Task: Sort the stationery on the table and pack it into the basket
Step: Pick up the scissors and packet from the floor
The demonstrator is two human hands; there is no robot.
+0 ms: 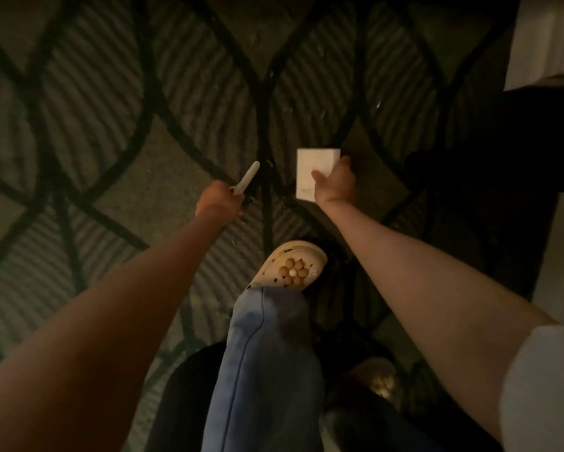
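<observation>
Two bare hands are in view: the left hand [220, 202] grips one slim white pen-like stick [248, 178], and the right hand [334, 184] holds one flat white rectangular pad or box [311, 164]; which of the two cannot be told. One cream clog with a brown flower charm [290, 267] shows plainly, with one blue denim trouser leg [261, 370] above it. One dark-lined striped rug [111, 93] covers the floor.

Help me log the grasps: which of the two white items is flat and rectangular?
The white pad in the right hand; the left hand grips a slim white pen.
</observation>
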